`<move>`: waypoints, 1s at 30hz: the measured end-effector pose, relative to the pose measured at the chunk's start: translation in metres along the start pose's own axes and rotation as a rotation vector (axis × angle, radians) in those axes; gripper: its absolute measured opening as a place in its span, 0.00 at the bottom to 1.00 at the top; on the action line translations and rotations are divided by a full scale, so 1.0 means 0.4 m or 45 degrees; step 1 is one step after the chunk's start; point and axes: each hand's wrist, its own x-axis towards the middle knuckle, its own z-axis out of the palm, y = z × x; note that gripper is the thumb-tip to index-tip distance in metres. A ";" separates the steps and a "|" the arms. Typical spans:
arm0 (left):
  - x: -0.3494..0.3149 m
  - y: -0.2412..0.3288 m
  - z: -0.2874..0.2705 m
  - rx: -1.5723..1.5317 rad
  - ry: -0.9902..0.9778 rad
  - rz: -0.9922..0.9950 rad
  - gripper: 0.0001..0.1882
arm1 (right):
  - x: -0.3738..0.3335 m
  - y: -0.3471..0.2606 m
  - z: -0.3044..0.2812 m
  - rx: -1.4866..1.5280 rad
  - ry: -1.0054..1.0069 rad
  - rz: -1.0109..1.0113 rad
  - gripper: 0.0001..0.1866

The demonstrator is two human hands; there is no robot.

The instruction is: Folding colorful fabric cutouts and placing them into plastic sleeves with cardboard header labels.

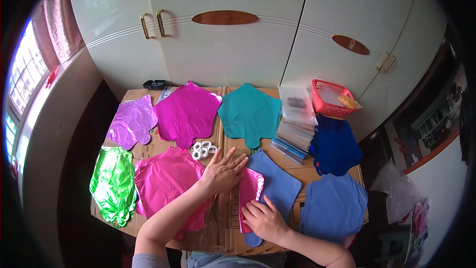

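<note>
A pink foil balloon [249, 188], folded into a narrow strip, lies over a flat blue star-shaped foil balloon [278, 183] in front of me. My left hand [223, 173] rests flat, fingers spread, beside the strip's upper left edge. Lower down, my right hand [265, 222] has its fingers bent over the strip's lower part, gripping it. Under my left forearm spreads a pile of pink foil balloons [166, 178], partly hidden. Several white rolls [201, 150] sit just beyond my left hand.
Around the cardboard [225, 208] lie lilac [131, 121], magenta [187, 114], teal [250, 114], green [113, 183], dark blue [336, 146] and blue [333, 203] foil balloons. Clear packaging bags [296, 104], a stack of cards [292, 141] and a red basket [327, 106] stand back right. Cupboard doors [228, 54] rise behind.
</note>
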 end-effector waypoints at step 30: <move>-0.115 0.083 -0.058 -0.187 -0.167 0.244 0.65 | -0.007 0.002 0.004 0.222 0.006 0.107 0.28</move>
